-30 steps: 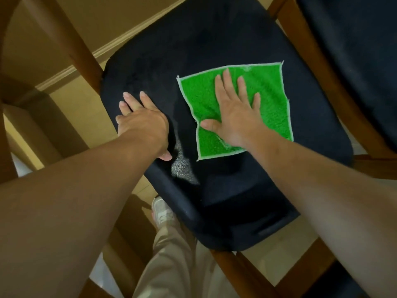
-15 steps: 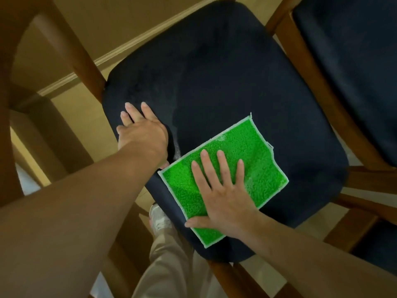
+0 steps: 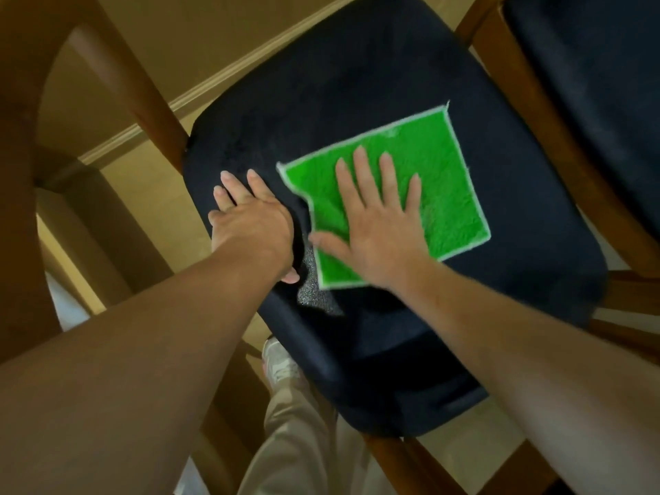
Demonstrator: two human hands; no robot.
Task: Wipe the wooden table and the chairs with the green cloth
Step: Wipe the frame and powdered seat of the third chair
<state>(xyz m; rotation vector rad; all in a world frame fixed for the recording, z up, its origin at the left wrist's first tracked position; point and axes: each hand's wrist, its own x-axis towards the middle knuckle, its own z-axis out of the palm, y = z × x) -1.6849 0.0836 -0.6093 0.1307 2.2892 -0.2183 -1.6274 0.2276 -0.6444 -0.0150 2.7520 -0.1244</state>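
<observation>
The green cloth [image 3: 439, 180] with a pale edge lies spread flat on the dark navy seat of a wooden chair [image 3: 357, 83]. My right hand [image 3: 375, 223] presses on the cloth's near left part, palm down, fingers straight and spread. My left hand [image 3: 250, 223] rests flat on the seat's left edge, just left of the cloth, fingers pointing away from me. A small greyish patch [image 3: 318, 298] shows on the seat below the two hands.
A second dark-cushioned chair [image 3: 589, 83] stands close on the right, its wooden frame [image 3: 535, 112] between the two seats. Wooden rails [image 3: 128, 91] cross at the left over a beige floor. My leg and shoe [image 3: 282, 366] are below the seat's front edge.
My right hand slid the cloth from the seat's near front edge back up toward the middle, turning it. My left hand stayed on the seat's left edge.
</observation>
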